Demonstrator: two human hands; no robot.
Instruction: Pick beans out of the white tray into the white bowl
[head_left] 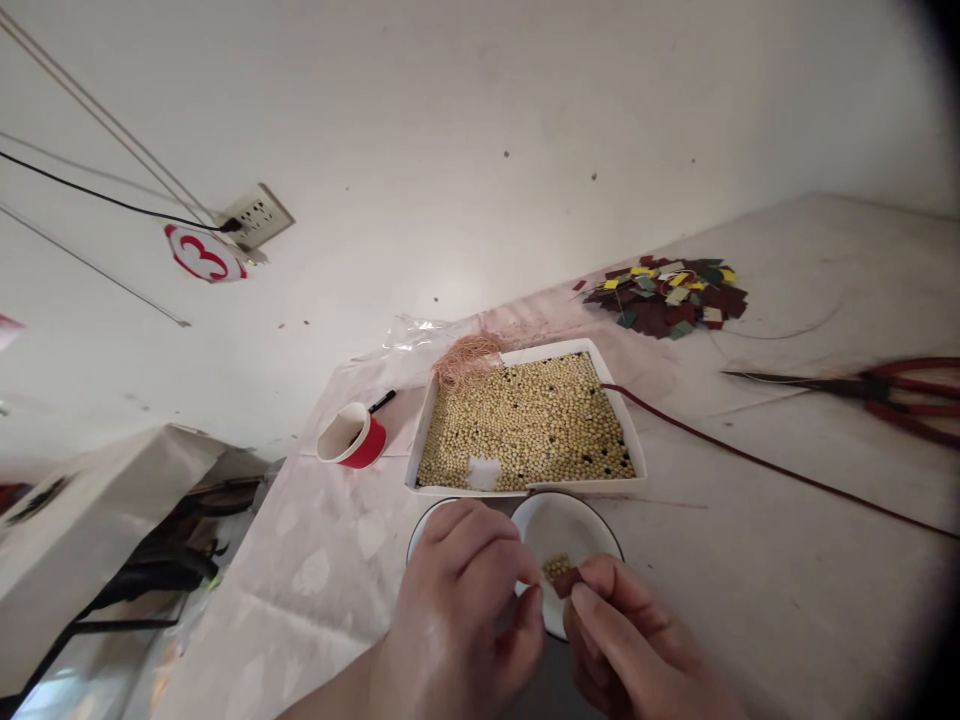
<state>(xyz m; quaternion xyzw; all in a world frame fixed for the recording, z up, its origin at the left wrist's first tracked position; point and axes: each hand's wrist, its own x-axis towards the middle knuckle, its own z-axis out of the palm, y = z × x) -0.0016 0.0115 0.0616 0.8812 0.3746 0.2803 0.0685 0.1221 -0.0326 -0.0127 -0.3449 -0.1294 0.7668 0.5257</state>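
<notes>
My right hand point(630, 630) pinches a small dark red-brown flat piece point(568, 582) between thumb and forefinger. It is over the right white bowl point(592, 520), where a small heap of yellowish beads or beans point(556, 568) lies. My left hand point(469, 590) is closed, thumb and forefinger nearly together beside that bowl; anything between its fingertips is too small to make out. Behind it, the left bowl point(421, 528) is mostly hidden. Just beyond both bowls lies a white tray point(636, 465) full of pale round beads or beans point(517, 420), with some dark ones among them.
Pinkish thread point(469, 358) hangs over the tray's back-left corner. A red-and-white cup point(364, 445) and black pen point(382, 401) are at left. Back right is a pile of coloured flat pieces point(667, 295). Red-handled scissors point(892, 390) lie right, with a dark red cord point(750, 455) nearby.
</notes>
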